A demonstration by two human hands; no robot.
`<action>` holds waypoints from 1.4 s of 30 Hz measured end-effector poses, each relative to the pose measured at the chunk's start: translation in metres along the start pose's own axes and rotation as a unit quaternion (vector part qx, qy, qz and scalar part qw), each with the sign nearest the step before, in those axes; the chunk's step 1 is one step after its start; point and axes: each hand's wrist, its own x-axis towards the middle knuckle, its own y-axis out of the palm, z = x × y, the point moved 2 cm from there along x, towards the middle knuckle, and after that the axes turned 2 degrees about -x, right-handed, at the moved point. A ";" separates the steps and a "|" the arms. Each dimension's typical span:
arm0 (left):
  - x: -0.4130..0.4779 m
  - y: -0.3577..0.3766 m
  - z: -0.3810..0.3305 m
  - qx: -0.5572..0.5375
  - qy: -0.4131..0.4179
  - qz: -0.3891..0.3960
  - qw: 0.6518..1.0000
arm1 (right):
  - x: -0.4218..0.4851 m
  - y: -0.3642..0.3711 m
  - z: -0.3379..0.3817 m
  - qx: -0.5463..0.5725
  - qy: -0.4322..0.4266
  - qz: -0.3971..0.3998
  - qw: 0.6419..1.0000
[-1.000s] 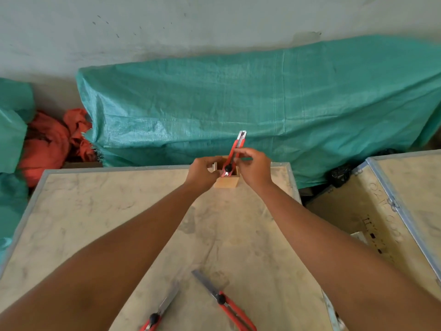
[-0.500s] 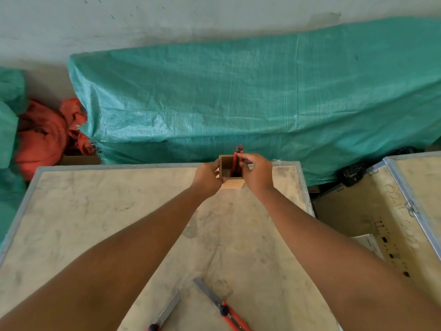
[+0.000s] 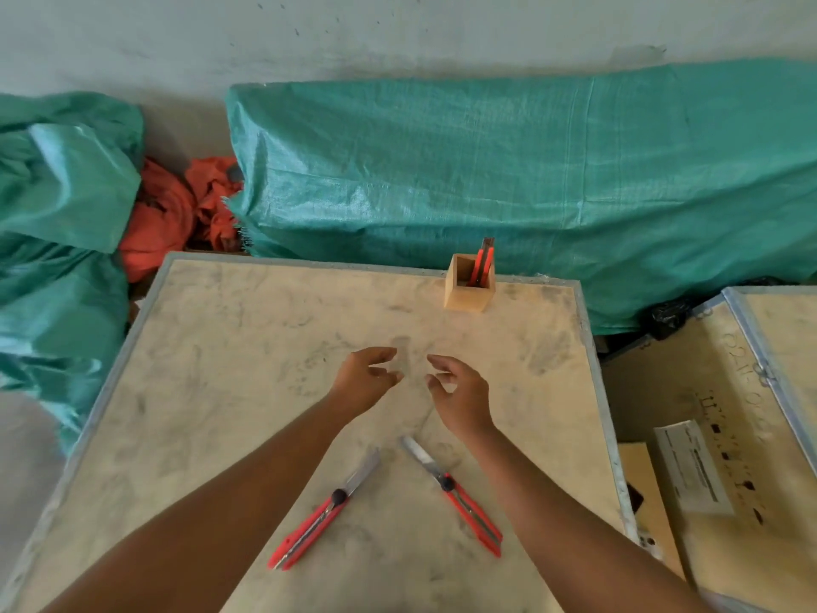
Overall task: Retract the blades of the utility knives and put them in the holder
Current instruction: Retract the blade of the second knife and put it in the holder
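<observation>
A small wooden holder (image 3: 465, 298) stands at the far edge of the table (image 3: 230, 391), with one red utility knife (image 3: 482, 263) upright inside it. Two more red utility knives lie near me with their blades out: the left knife (image 3: 320, 515) points up and right, the right knife (image 3: 460, 497) points up and left. My left hand (image 3: 364, 380) and my right hand (image 3: 460, 391) hover over the middle of the table, between the holder and the lying knives. Both hands hold nothing and their fingers are loosely curled apart.
A green tarp (image 3: 508, 179) covers a bulk behind the table, with another green bundle (image 3: 57, 214) and orange cloth (image 3: 172, 214) at the left. A second crate (image 3: 725, 435) with a paper label stands to the right, across a narrow gap.
My right hand let go of the knife in the holder and my left hand released the holder. Both hands drew back toward me to the table's middle.
</observation>
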 end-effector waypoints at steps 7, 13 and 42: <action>-0.119 -0.051 0.104 0.007 -0.058 -0.039 0.998 | -0.116 0.073 -0.002 -0.026 0.073 0.151 0.985; -0.171 -0.051 0.169 0.106 -0.088 -0.039 0.990 | -0.169 0.114 -0.003 -0.098 0.090 0.210 0.969; -0.235 -0.089 0.120 -0.096 0.079 0.080 0.989 | -0.180 0.065 0.093 0.168 0.100 0.110 0.975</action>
